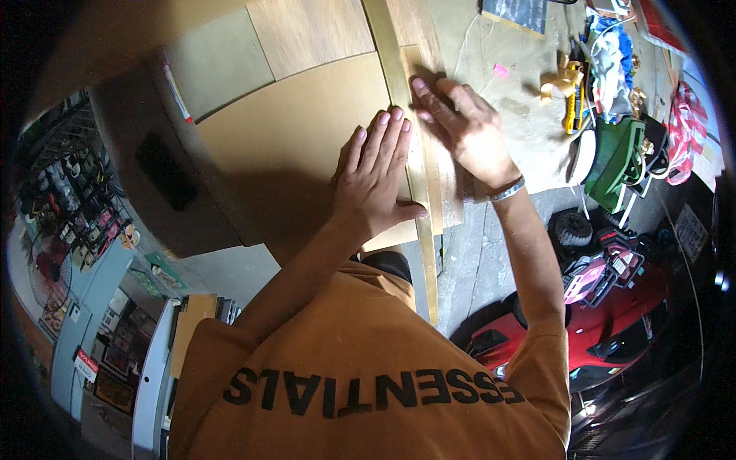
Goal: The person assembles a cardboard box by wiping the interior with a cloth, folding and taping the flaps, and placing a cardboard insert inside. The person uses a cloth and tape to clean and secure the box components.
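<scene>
Left hand (374, 180) flat, palm down on tan board (261, 130), fingers straight, thumb touching long brass-coloured strip (390, 65), gripping nothing. Right hand (474, 130) half curled just right of strip; cannot tell whether it holds anything. Strip runs between hands and past both. Marker (176, 92) beyond left hand, farther left; yellow tool (574, 98) and green bag (613, 165) right of right hand.

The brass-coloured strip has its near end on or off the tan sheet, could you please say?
Off: the strip runs past the near edge of the tan sheet, its tip showing against grey floor.
</scene>
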A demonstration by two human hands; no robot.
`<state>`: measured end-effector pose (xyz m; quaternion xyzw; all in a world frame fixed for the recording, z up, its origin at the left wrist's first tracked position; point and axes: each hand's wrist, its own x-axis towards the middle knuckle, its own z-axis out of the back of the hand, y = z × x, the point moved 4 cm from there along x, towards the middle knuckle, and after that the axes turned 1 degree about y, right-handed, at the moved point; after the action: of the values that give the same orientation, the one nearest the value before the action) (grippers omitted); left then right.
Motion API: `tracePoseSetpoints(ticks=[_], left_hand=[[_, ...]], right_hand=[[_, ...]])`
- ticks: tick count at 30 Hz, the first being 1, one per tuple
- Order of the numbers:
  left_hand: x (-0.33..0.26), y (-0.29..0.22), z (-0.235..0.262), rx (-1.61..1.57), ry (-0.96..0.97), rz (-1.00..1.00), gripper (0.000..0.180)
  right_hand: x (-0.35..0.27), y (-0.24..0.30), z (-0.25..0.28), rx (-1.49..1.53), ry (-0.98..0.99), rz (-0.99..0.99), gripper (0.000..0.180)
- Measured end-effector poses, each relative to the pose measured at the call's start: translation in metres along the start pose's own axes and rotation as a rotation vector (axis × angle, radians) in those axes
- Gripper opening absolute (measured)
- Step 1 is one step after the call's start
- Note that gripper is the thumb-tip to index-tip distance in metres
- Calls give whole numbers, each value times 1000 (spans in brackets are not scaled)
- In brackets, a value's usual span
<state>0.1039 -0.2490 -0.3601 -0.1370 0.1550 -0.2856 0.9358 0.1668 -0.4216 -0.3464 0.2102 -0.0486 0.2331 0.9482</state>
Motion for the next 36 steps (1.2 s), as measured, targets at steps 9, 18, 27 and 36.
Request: tracePoseSetpoints(ticks=[9, 18, 27, 36], left_hand=[[-1, -1, 2, -26, 36, 4, 123], [0, 0, -1, -157, -8, -11, 140], [-1, 0, 1, -144, -12, -19, 140], [0, -1, 1, -169, -37, -20, 141]], right_hand=[[-9, -11, -2, 69, -96, 2, 41], [-7, -12, 0, 144, -205, 52, 36], [-2, 2, -8, 229, -207, -355, 12], [9, -5, -8, 80, -92, -146, 11]])
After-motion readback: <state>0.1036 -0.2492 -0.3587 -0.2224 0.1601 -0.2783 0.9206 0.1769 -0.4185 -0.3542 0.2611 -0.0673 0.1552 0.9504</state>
